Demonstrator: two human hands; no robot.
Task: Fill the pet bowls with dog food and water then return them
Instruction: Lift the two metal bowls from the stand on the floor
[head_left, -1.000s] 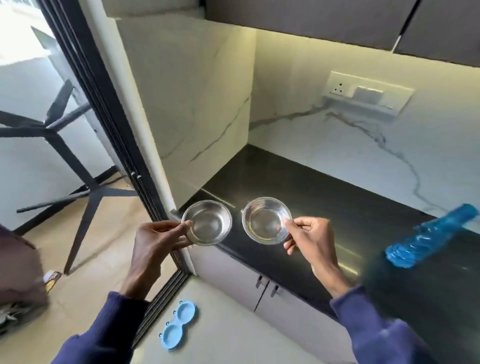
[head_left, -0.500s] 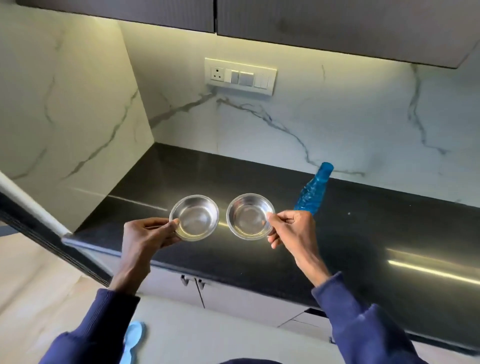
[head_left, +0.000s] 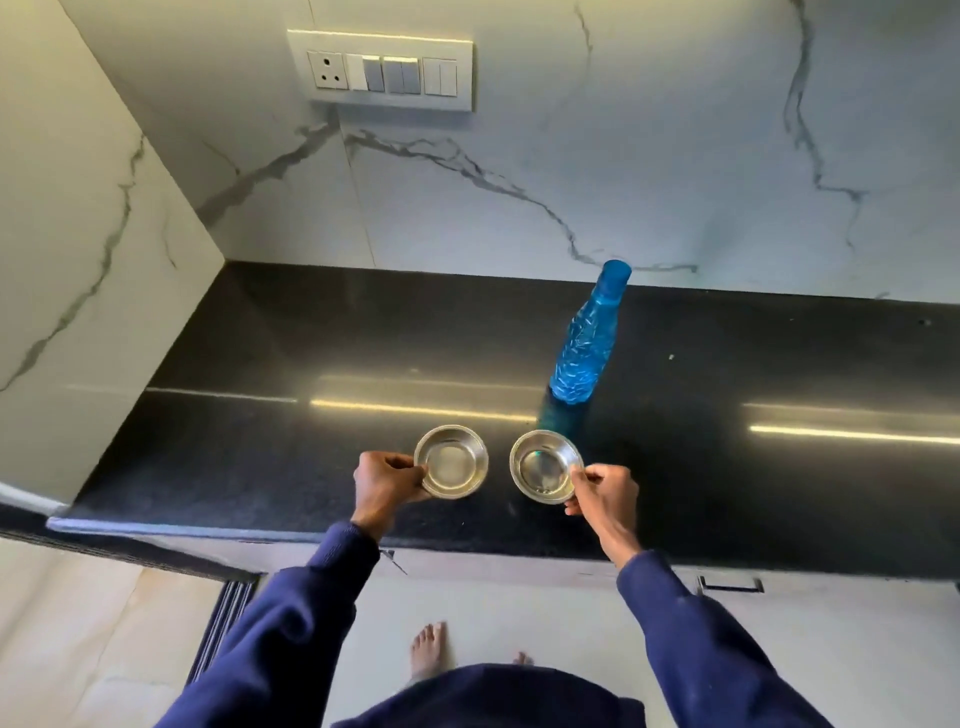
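Steel left bowl (head_left: 452, 461) & right bowl (head_left: 543, 466), rim-pinched by left hand (head_left: 387, 480) & right hand (head_left: 605, 491), were held mouth-up prob. for filling, bottle (head_left: 584, 353) just beyond right grip.

Bowls (head_left: 451, 461) — lower, nearer the countertop (head_left: 260, 415)

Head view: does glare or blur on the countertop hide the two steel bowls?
Head view: sharp, no motion blur; light streaks glare on the black countertop behind the left bowl and right bowl, not across them; both shine inside; wide-angle distortion shows toward the frame edges.
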